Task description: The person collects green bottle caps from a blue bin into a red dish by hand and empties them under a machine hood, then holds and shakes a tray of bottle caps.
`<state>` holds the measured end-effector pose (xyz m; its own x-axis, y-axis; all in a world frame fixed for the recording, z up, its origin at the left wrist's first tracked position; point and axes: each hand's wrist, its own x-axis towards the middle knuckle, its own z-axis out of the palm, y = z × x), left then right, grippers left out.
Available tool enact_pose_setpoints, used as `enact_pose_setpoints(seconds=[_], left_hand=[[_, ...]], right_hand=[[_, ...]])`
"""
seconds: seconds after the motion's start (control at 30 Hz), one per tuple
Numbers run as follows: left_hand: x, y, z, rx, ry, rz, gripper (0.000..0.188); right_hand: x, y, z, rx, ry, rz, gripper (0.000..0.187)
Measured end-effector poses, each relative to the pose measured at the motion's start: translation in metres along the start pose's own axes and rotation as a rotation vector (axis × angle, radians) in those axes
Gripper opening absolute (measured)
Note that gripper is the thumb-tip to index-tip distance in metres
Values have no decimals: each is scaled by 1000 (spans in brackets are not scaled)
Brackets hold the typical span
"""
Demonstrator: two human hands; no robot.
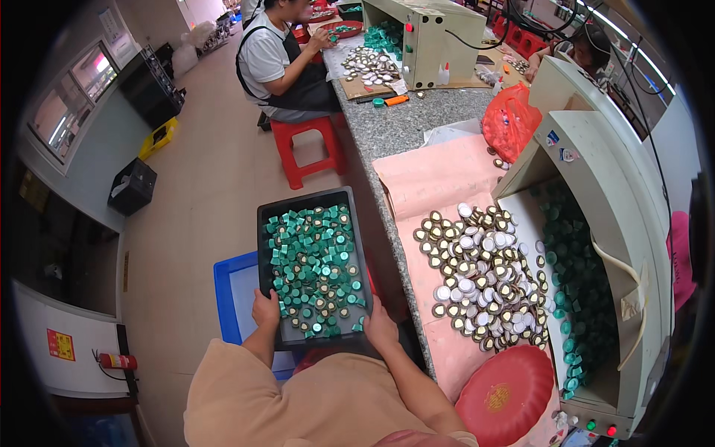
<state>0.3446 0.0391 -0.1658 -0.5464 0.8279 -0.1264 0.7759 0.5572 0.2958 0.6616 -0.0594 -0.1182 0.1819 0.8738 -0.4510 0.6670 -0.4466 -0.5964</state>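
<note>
A black rectangular tray (305,200) is held in front of my body, beside the granite-topped table. Many small green caps (309,257) lie loose in it, some showing a pale, dark-rimmed round face. My left hand (266,309) grips the tray's left side near its close corner. On the opposite side, my right hand (380,326) grips the right edge near the other close corner. The fingers of both hands are partly hidden by the tray. Right of the tray, a heap of white and dark-rimmed discs (484,272) lies on pink paper (439,175).
A red scalloped plate (506,395) and a beige box-shaped machine (596,156) with green caps inside stand on the right. A red bag (510,123) lies farther back. Below the tray is a blue bin (226,298). A co-worker (279,63) sits ahead on a red stool (307,149).
</note>
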Motion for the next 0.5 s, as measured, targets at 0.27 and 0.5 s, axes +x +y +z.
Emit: enact_pose_setpoints(seconds=[0.27,0.5], left_hand=[[2,-2,4,18,42,6,43],[0,-2,1,12,42,12,43]], right_hand=[[0,-1,-1,7,-14,2,69],[-1,-2,-1,5,-9,-4,69]])
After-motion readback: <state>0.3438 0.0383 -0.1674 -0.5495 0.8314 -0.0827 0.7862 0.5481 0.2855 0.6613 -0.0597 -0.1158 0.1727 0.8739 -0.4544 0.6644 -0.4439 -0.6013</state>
